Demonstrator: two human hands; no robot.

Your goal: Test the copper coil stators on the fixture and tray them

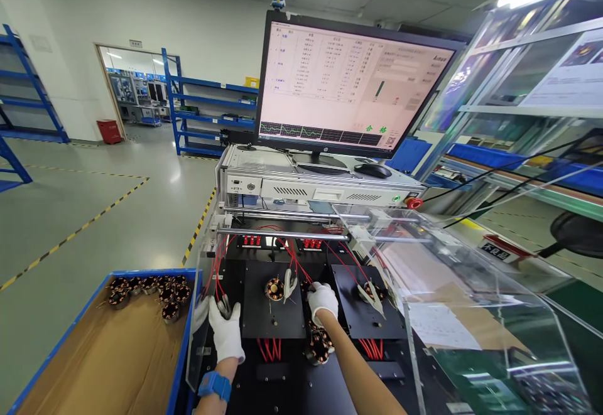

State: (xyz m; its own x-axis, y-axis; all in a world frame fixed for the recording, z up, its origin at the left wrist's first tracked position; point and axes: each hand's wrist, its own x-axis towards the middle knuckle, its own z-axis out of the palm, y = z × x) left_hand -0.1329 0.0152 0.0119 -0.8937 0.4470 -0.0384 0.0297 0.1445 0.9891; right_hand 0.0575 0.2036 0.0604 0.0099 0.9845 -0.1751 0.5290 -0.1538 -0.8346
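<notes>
A monitor (348, 88) full of readings stands on a grey tester box (311, 183), facing the person so the screen can be read from the working position. Below it a clear cover (471, 314) is tilted up and off to the right, which leaves the black fixture plate (282, 383) open to both hands. A blue tray (141, 273) sits touching the plate's left side, with a cluster of coils (151, 289) at its far end, within reach of the left arm.

Red leads (221, 264) run down from the terminals at the back of the plate, probably so that each pad gets its own pair. On the middle pad (273, 324) lies one wound coil (274, 289), with a loose clip lying just beside it.

The left hand (226, 333), gloved and with a blue band at the wrist, reaches forward palm down at the plate's left edge, its fingers closed on a metal clip (224, 305) at the end of the leads. The right hand (323, 299), also gloved, is curled knuckles up just right of the middle pad. Its fingertips are hidden, so what it grips, if anything, cannot be told. Two more coils (318, 349) lie beside its forearm.
</notes>
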